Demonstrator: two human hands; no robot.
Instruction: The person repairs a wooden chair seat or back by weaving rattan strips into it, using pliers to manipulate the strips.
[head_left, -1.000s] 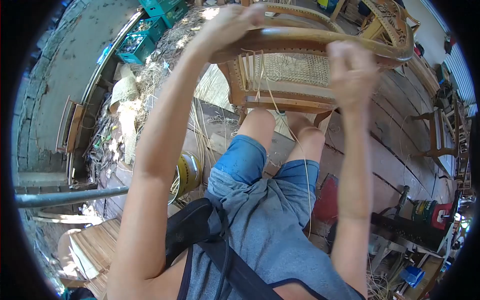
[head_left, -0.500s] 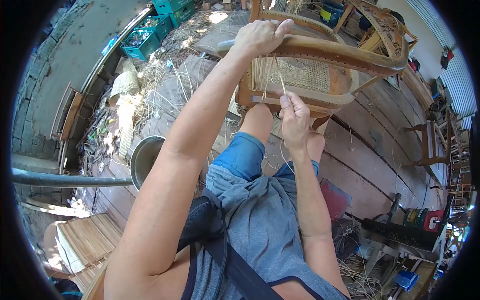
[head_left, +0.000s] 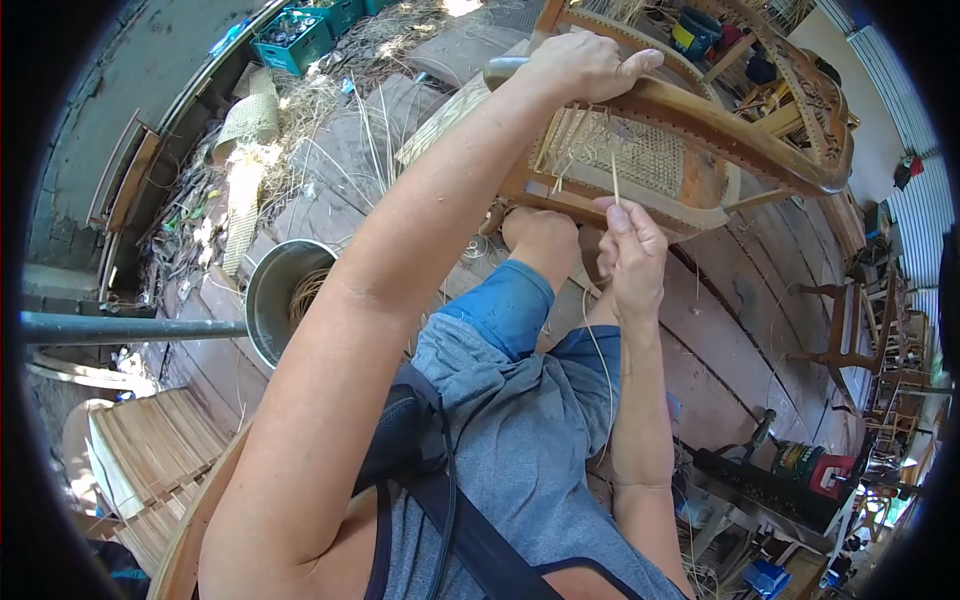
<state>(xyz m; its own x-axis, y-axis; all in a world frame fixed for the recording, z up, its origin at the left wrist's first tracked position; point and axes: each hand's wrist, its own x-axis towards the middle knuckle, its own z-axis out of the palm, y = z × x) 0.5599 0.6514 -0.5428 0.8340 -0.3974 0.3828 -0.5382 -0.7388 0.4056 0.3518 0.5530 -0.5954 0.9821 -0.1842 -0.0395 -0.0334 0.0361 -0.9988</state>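
Observation:
My left hand (head_left: 592,68) is wrapped over the top of a curved wooden chair rail (head_left: 720,125), thumb lying along it. Below and to the right, my right hand (head_left: 634,250) pinches a thin cane strand (head_left: 614,165) that runs up to the rail. Loose strands hang from the rail beside it. Behind them is the chair's woven cane panel (head_left: 645,160), set in a wooden frame close to my knees. A long strand trails down from my right hand over my lap.
A metal bucket (head_left: 285,300) with coiled cane stands at the left, beside a horizontal pipe (head_left: 130,328). Green crates (head_left: 292,42) and cane scraps lie at the upper left. More wooden chair frames (head_left: 850,325) are at the right.
The view has shifted, so the chair and both hands appear further right. My right hand has moved down and away from the rail, and the strand is drawn out straighter.

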